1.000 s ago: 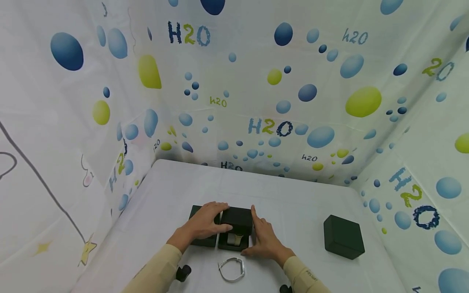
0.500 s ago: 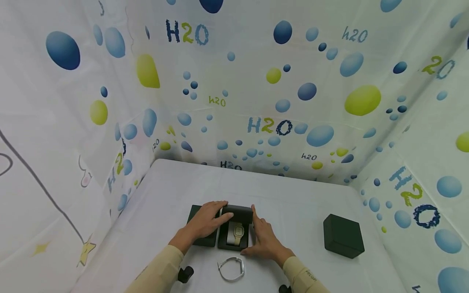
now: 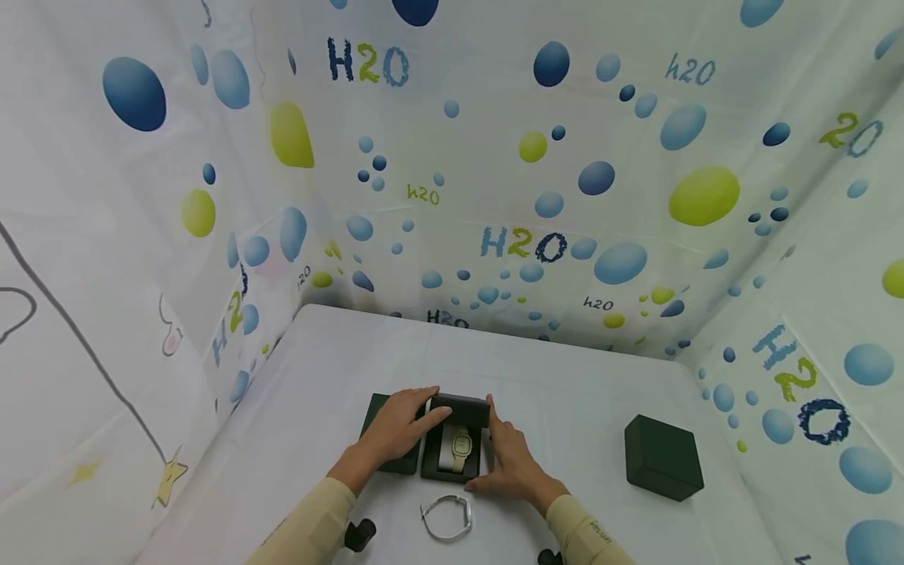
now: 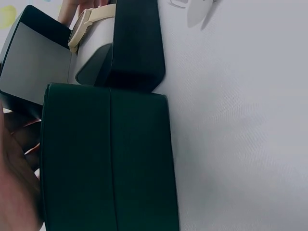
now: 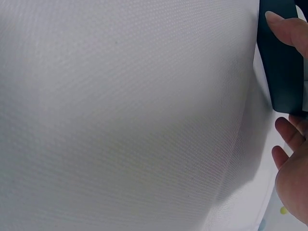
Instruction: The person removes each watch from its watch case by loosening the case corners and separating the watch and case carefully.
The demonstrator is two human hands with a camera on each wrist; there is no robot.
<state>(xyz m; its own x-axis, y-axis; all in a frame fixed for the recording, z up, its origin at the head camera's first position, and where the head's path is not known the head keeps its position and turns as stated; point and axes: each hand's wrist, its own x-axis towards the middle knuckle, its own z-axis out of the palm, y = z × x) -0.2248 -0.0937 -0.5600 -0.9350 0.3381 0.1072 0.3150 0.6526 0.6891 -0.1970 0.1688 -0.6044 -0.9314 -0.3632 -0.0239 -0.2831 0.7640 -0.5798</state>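
Observation:
In the head view a dark green watch box (image 3: pixel 450 475) stands with its hinged lid (image 3: pixel 462 413) raised at the back. A gold-toned watch (image 3: pixel 461 446) sits inside, wrapped round a pale cushion. My left hand (image 3: pixel 392 428) holds the lid, thumb at its front edge and fingers behind. With thumb at the near corner and fingers toward the back, my right hand (image 3: pixel 512 463) grips the box's right side; its thumb (image 5: pixel 288 34) lies on the wall in the right wrist view. A silver watch (image 3: pixel 468 515) lies on the cloth in front.
A closed green box (image 3: pixel 397 464) stands directly left of the open one, under my left forearm and hand. Another dark green box (image 3: pixel 664 457) is at the table's right. White cloth (image 3: pixel 565 392) covers the table, with printed curtains (image 3: pixel 480 157) around it.
The box's lid has swung up and back under my left hand, bringing the gold-toned watch into full view. My right hand has stayed at the box's side.

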